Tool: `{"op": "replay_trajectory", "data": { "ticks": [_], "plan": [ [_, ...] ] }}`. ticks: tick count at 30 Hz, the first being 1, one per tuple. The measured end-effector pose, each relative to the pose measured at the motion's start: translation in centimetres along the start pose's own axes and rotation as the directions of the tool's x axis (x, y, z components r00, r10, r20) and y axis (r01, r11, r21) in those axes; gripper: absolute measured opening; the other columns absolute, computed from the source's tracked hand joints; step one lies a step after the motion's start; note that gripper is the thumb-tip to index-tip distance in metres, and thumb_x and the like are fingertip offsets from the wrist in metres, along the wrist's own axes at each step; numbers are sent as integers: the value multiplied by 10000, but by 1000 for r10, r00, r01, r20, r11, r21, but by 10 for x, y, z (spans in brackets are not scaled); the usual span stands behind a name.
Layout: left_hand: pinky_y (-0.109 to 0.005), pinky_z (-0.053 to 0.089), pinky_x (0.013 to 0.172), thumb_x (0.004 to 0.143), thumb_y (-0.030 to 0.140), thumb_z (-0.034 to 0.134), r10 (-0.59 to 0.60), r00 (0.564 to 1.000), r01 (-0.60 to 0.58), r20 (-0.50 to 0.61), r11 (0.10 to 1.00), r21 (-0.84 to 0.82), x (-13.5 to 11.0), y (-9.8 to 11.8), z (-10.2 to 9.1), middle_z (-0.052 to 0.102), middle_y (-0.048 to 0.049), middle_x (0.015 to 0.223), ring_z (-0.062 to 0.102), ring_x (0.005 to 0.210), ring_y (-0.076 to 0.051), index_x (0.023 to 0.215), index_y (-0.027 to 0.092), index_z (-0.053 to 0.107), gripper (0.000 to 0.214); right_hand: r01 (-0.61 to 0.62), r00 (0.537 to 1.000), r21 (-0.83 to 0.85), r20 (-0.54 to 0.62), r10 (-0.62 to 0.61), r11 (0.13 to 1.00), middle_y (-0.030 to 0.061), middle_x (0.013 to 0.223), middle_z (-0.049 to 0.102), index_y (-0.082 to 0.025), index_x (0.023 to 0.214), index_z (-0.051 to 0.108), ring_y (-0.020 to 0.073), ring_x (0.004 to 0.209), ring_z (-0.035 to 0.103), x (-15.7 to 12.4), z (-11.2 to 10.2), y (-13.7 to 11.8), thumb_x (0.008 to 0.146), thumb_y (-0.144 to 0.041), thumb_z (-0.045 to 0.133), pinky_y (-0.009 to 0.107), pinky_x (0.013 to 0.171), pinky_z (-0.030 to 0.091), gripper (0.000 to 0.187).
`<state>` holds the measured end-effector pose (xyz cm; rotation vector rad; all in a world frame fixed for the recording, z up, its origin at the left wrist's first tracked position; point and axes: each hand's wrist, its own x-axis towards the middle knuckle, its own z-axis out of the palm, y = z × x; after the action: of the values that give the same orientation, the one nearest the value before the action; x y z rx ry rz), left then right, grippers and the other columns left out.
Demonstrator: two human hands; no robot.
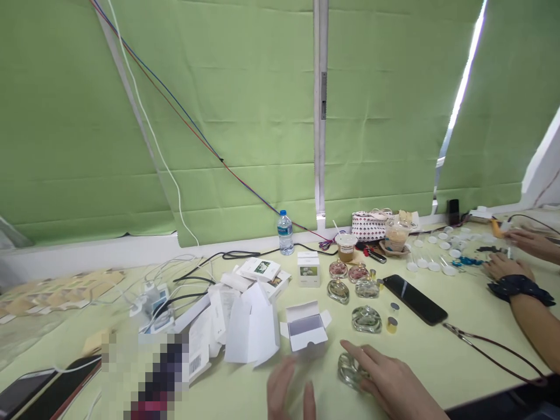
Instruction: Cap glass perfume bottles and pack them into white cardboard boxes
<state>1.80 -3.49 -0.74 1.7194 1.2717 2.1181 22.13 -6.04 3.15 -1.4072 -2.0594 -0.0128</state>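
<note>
Bottle [347, 371] of clear glass lies on the table [433, 359] at the near side, right of the middle, beneath the fingers of the right hand [385, 376]. Its index finger reaches over the glass and the thumb sits at the right end; I cannot tell whether the hand grips it or only rests there. To the left, the left hand [289, 388], slightly blurred, is loose with fingers parted, holding nothing visible, just on the near side of an open white box [306, 329]. Another glass bottle [366, 319] lies farther off, with a gold cap [392, 325] to its right. Crumpled white paper [254, 329] spreads left of the box.
</note>
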Motion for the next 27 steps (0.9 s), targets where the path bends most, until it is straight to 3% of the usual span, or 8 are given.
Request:
{"op": "replay_trajectory", "data": {
  "ticks": [2,5,9,12,17,21,24,27],
  "plan": [
    [-456,490,928,839,245,592,30,999,-29,-18,998,50,20,-2,-4,602,-103,1152,588,1101,-276,1173,256,502,346,-8,1000,24,-23,8,1000,7,862,754,-335,1212,595,190,591,731,1,5,1,823,-121,495,223,508,556,455],
    [-495,446,1004,841,239,604,48,995,-47,84,999,-11,32,-15,-4,502,-113,1334,519,1228,-287,1310,267,407,509,13,995,94,-102,-3,995,13,951,760,-307,1198,557,188,728,751,5,1,5,873,-185,524,205,602,575,348],
    [-545,357,1085,863,273,567,-128,954,131,272,991,9,26,-31,-1,462,-114,1429,448,1315,-294,1370,274,364,546,-26,929,133,-363,73,991,39,1007,746,-267,1168,545,188,821,742,23,-21,-3,910,-281,530,233,711,591,259],
    [-509,353,1096,864,284,536,-235,923,236,304,971,35,23,-29,3,501,-115,1404,456,1314,-284,1339,242,425,489,23,901,190,-430,62,982,64,1047,726,-252,1070,574,209,935,713,47,-34,-21,922,-258,500,286,774,590,166],
    [-395,448,1014,878,233,423,-175,925,208,336,976,-65,31,-19,4,645,-105,1190,595,1142,-232,1207,201,567,360,172,956,277,-277,-93,945,75,1102,697,-255,1078,562,203,1043,663,74,-29,-42,908,-133,457,310,862,558,233],
    [-384,493,950,810,163,457,-183,913,215,365,975,-48,31,-21,0,677,-83,1105,632,1060,-233,1145,207,601,367,256,962,277,-168,-216,926,39,1080,690,-274,1061,569,177,1025,651,73,-19,-43,846,-32,450,277,858,538,345],
    [-391,516,932,794,156,486,-226,914,235,337,972,14,29,-19,3,694,-58,1102,652,1038,-239,1126,229,612,362,238,971,280,-105,-216,930,27,1036,690,-276,1031,568,181,982,650,72,-19,-42,826,-24,455,275,826,534,344],
    [-391,561,857,845,195,466,-205,958,194,199,978,72,29,-9,14,719,11,1036,685,965,-230,1085,324,615,311,156,986,295,13,-167,943,19,996,660,-271,1001,550,171,913,643,75,-27,-45,836,-28,426,264,780,526,318]
  ]
}}
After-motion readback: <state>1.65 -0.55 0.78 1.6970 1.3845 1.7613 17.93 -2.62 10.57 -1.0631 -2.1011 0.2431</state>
